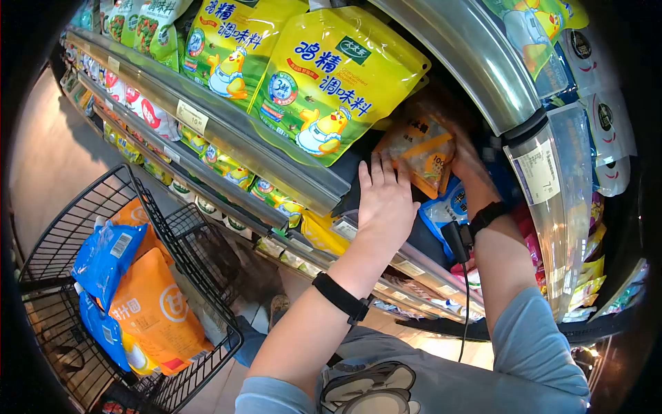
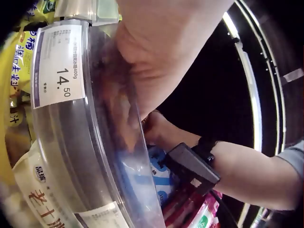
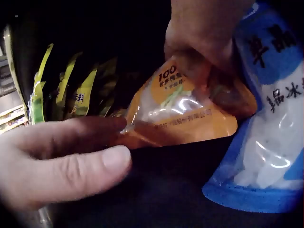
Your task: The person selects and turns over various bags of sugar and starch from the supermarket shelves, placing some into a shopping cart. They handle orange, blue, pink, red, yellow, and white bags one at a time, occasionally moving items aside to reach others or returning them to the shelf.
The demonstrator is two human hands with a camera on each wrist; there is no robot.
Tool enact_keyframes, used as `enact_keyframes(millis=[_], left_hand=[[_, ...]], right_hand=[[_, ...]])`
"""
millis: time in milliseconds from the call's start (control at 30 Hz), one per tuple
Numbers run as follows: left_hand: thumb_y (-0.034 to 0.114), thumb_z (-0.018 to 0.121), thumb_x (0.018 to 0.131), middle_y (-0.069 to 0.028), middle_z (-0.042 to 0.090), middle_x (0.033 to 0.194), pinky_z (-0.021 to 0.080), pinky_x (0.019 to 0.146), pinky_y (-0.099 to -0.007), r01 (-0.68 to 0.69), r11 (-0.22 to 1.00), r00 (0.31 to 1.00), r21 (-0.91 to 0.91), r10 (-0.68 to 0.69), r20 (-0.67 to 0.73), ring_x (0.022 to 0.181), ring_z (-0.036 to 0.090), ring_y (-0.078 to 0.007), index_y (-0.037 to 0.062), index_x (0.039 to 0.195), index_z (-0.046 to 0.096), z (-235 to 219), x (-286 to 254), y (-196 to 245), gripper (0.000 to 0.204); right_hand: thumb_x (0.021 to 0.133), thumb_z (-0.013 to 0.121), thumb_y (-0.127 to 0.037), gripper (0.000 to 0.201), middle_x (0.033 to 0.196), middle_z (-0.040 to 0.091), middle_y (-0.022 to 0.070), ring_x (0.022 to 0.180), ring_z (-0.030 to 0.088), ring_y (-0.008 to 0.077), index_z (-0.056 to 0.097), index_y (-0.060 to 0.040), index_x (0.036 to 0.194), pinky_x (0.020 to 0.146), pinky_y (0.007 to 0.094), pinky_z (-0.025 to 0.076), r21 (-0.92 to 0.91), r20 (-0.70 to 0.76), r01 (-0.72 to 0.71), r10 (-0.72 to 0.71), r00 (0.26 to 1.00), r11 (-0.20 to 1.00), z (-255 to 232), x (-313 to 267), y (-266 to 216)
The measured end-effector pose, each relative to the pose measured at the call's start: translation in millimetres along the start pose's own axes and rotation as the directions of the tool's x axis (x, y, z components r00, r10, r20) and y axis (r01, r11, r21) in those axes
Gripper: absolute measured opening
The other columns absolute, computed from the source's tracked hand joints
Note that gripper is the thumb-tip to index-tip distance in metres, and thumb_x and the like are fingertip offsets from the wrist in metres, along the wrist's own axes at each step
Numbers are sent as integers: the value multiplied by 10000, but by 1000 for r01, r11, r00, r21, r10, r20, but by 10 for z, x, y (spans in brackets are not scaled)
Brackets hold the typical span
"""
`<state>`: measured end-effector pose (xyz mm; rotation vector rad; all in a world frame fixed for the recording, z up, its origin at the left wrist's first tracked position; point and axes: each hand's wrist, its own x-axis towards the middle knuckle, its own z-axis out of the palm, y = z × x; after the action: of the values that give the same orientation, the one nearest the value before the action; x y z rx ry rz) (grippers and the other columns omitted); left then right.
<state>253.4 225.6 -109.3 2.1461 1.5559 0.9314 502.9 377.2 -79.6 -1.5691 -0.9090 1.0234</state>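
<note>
On the shelf, my right hand (image 1: 471, 165) grips an orange pouch with a clear window (image 1: 422, 153) by its right side. In the right wrist view, the right hand's fingers (image 3: 197, 40) fold over the top of the pouch (image 3: 175, 124). My left hand (image 1: 388, 203) reaches over the shelf edge with its fingers extended, their tips at the pouch's left corner. Its thumb (image 3: 116, 159) stands apart from the pouch. Beside the pouch is a blue bag of rock sugar (image 3: 273, 147), white lumps visible through its clear front.
Large yellow-green seasoning pouches (image 1: 324, 90) stand left of my hands. A curved metal rail (image 1: 476, 62) and a price-tag panel (image 1: 541, 172) border the right. A black shopping cart (image 1: 231, 338) at lower left holds orange bags (image 1: 155, 310) and blue bags (image 1: 107, 259).
</note>
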Motion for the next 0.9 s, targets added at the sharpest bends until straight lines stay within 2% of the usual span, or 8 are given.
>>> enact_keyframes(millis=[267, 567, 600, 633, 733, 800, 900], left_hand=[[395, 601, 801, -243, 378, 1361, 217, 1071, -471, 31, 999, 999, 43, -30, -22, 1296, 324, -348, -12, 1329, 383, -19, 29, 37, 702], [327, 605, 794, -233, 379, 1369, 250, 1065, -450, 14, 998, 1000, 64, -15, 7, 1260, 389, -305, 20, 1309, 428, -16, 37, 20, 625], [316, 600, 781, -233, 470, 1293, 261, 1061, -441, -7, 998, 996, 68, 13, -93, 1213, 445, -300, 18, 1242, 509, -7, 33, 13, 556], [316, 600, 781, -233, 470, 1293, 261, 1061, -441, -14, 997, 996, 71, 20, -86, 1213, 445, -300, 18, 1242, 509, -1, 25, 15, 556], [268, 602, 725, -218, 608, 1087, 330, 1022, -423, -35, 999, 965, 14, 38, -259, 1052, 562, -306, 8, 1093, 621, -10, 1, 31, 451], [257, 600, 722, -216, 605, 1092, 344, 1011, -422, -28, 999, 969, 40, 37, -243, 1050, 563, -305, 14, 1102, 617, 10, 4, 38, 451], [223, 594, 717, -215, 600, 1099, 369, 993, -417, -32, 998, 964, 50, 44, -262, 1050, 562, -300, 31, 1109, 614, 15, 2, 37, 437]], right_hand=[[840, 630, -324, 390, 1084, 618, 87, 965, 586, 210, 578, -59, 1121, 874, 331, 463, 190, 14, 100, -104, 994, 977, -243, 381, 357], [857, 617, -292, 368, 1102, 592, 76, 976, 558, 198, 571, -47, 1128, 863, 320, 443, -9, -1, 225, -225, 974, 974, 3, -61, 332], [859, 616, -288, 366, 1104, 590, 74, 977, 555, 196, 571, -46, 1129, 862, 319, 441, -31, -4, 234, -234, 972, 972, 32, -80, 331], [861, 615, -285, 363, 1106, 587, 73, 979, 552, 195, 570, -44, 1130, 860, 318, 439, -54, -7, 242, -243, 970, 969, 18, -114, 298], [867, 611, -274, 356, 1112, 578, 70, 982, 542, 191, 568, -40, 1132, 857, 314, 432, -123, -15, 262, -266, 964, 957, 21, -272, 322], [871, 608, -267, 351, 1116, 573, 67, 985, 536, 188, 567, -37, 1134, 854, 312, 427, -169, -24, 277, -285, 958, 946, 43, -345, 291], [876, 604, -256, 344, 1122, 564, 63, 989, 526, 184, 564, -33, 1136, 851, 308, 420, -235, -31, 304, -320, 947, 923, 327, -635, 336]])
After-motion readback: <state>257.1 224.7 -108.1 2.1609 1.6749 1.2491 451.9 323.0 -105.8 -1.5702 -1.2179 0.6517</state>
